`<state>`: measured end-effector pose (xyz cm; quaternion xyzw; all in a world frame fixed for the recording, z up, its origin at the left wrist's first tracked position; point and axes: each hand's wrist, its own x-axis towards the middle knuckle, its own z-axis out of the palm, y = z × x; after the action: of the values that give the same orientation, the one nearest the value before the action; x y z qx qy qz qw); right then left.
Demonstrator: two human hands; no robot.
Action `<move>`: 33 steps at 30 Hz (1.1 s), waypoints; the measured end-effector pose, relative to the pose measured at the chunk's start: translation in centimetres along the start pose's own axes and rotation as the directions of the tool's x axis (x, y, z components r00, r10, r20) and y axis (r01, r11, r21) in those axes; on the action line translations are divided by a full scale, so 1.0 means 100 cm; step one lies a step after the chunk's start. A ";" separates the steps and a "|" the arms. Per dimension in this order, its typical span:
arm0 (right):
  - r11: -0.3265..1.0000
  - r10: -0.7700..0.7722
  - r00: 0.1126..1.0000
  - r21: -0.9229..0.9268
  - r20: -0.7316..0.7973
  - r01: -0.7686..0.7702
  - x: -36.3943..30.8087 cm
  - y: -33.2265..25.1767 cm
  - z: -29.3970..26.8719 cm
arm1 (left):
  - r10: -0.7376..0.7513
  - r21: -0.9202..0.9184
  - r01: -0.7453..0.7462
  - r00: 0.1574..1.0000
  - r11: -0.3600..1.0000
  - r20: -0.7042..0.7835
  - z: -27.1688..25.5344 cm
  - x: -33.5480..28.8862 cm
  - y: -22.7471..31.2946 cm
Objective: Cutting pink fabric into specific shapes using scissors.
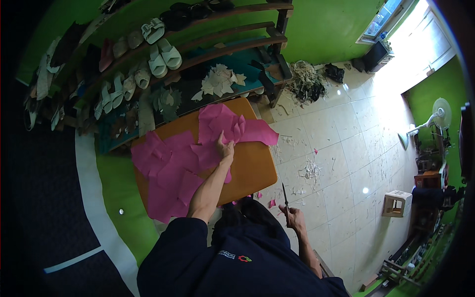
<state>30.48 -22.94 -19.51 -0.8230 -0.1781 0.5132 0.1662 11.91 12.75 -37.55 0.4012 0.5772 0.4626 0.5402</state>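
Floor: pale tiles point(346, 153), strewn with thin trimmings to the right of the table.
Rack: a dark wooden shelf unit point(267, 43) along the green wall point(321, 29), bearing rows of footwear, among them pale green sandals point(171, 55).
Table: an orange-brown top with rounded corners point(257, 168), in front of the person and just beside the rack.
Pink sheets: several overlapping pieces point(168, 173) spread over the table's left and far parts; one strip reaches past the right edge, and some hang over the left.
Scrap heap: pale and dark trimmings point(304, 81) piled on the floor near the rack's right end.
Cut pieces: an off-white pile point(217, 81) on the rack's lower shelf.
Left hand: on the pink sheets point(226, 149), index finger extended; whether it pinches a piece, I cannot tell.
Right hand: closed around a tool point(293, 218), right of the table and apart from the sheets.
Tool: dark and narrow, tip pointing away from the person point(285, 195); its exact kind is unclear.
Pink scraps: small bits point(272, 203) on the floor by the table's near right corner.
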 end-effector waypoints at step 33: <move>0.931 -0.332 0.941 -0.140 0.059 0.337 0.004 -0.056 0.038 | -0.153 0.529 0.005 0.959 0.849 0.237 -0.162 -0.030 0.036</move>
<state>26.50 -17.49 -18.88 -0.7816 -0.3561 0.4770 0.1863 -4.07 9.11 -33.46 0.5679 0.6179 0.2062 0.5031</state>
